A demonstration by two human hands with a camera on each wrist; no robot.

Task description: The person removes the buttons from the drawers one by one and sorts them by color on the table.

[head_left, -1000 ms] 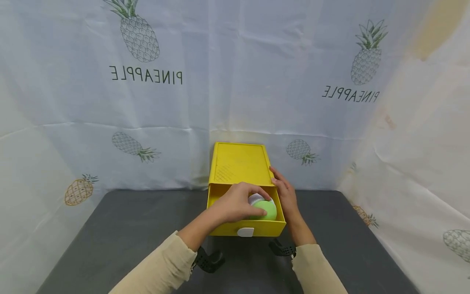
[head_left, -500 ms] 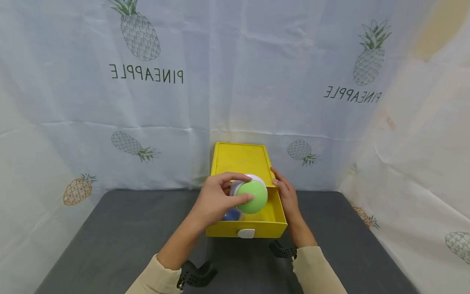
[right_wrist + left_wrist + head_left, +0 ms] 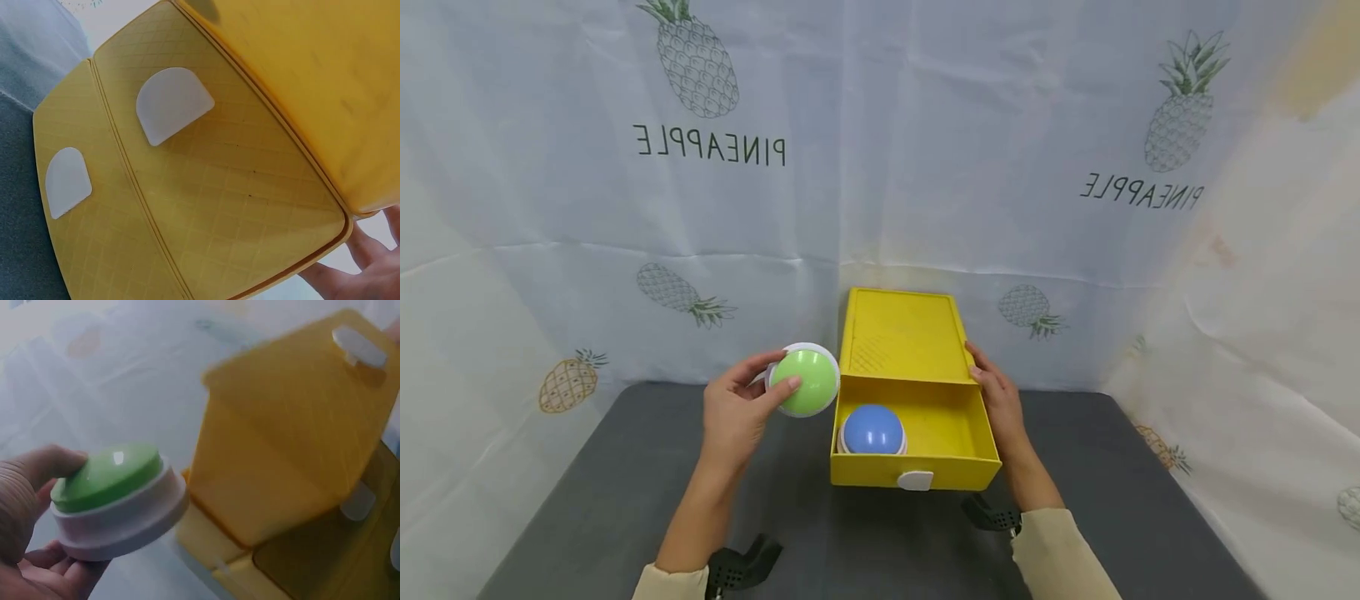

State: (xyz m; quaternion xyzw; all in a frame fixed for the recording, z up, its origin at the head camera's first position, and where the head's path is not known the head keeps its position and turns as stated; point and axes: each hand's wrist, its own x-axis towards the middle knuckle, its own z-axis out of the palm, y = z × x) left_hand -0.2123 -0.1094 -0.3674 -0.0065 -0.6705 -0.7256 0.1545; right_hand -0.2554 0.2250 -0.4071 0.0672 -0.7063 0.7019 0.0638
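My left hand (image 3: 732, 421) holds a round push button (image 3: 811, 387) with a glossy green dome and white base, left of the yellow drawer cabinet (image 3: 917, 333). In the left wrist view, the thumb presses on the green dome (image 3: 109, 478) and the fingers support the base from below. The cabinet's top drawer (image 3: 955, 475) is pulled out. Inside it, at the front left, sits a blue-domed push button (image 3: 874, 429). My right hand (image 3: 1002, 412) rests against the cabinet's right side with fingers extended; in the right wrist view its fingers (image 3: 362, 247) touch near the cabinet's edge.
Lower drawers with white handles (image 3: 175, 103) are closed beneath the top one. The cabinet stands on a dark grey table (image 3: 617, 467). Behind it hangs a white curtain (image 3: 940, 208) with pineapple prints.
My left hand has lifted the green push button out of the drawer and carried it left, beside the cabinet. The blue push button has come into full view. My right hand stays at the cabinet's side.
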